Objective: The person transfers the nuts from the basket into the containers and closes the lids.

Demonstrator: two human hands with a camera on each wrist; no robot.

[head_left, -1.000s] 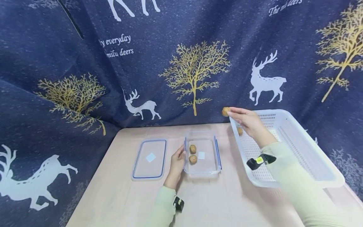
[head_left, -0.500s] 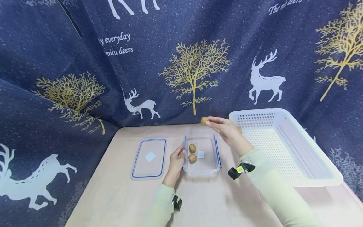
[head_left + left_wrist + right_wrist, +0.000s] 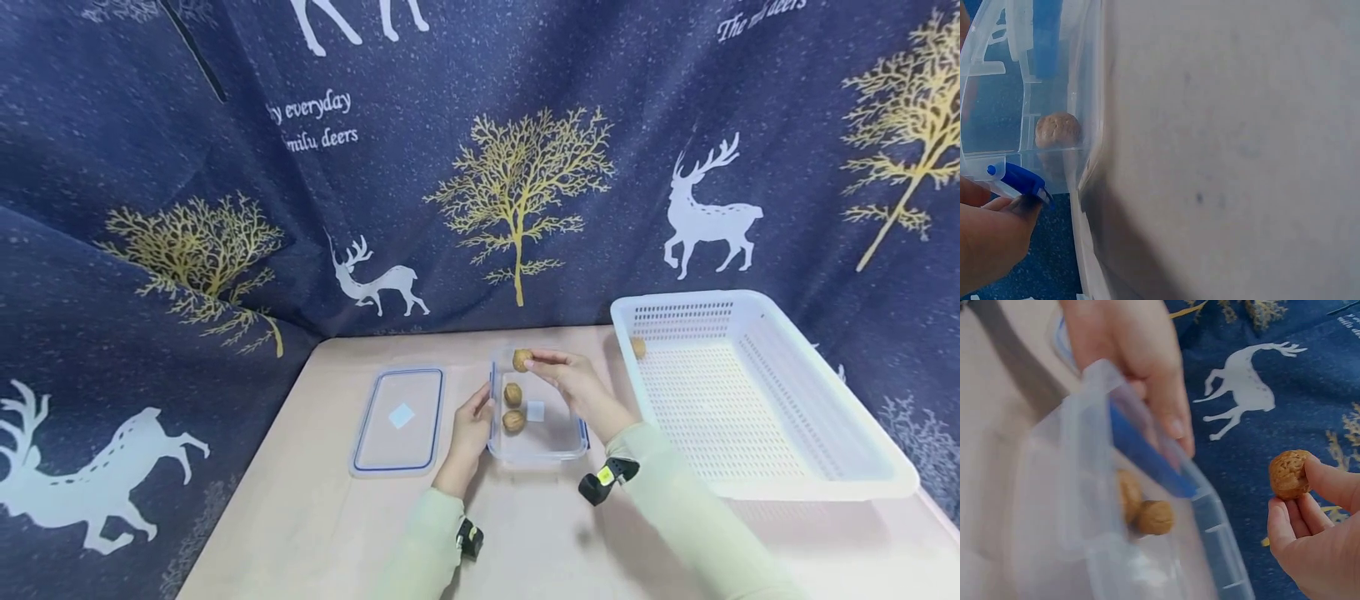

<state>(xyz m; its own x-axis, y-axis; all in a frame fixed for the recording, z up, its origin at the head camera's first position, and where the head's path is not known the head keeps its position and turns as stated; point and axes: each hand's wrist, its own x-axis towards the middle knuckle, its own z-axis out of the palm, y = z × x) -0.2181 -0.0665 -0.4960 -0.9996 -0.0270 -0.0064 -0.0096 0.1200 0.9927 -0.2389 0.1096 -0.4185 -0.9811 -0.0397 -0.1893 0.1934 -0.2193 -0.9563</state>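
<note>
A walnut [image 3: 522,360] is pinched between the thumb and fingers of my right hand [image 3: 573,383], above the far left part of a clear plastic food container [image 3: 551,455]. Inside the container, one walnut [image 3: 512,393] lies behind another walnut [image 3: 513,421] along the left side. My left hand [image 3: 469,429] holds the container's left side by the blue latch [image 3: 1021,179]. In the right wrist view the pinched walnut [image 3: 1289,474] shows clearly, held apart from the container. The left fingertips are partly hidden behind the latch.
A clear lid [image 3: 397,421] with a blue seal lies on the table left of the container. To the right stands a white perforated basket [image 3: 772,392] with a walnut [image 3: 638,347] at its far left corner. A dark blue deer-print cloth [image 3: 480,167] hangs behind the table.
My right hand has carried the walnut from over the basket leftward, then down to the container. The left hand has stayed at the container's side.
</note>
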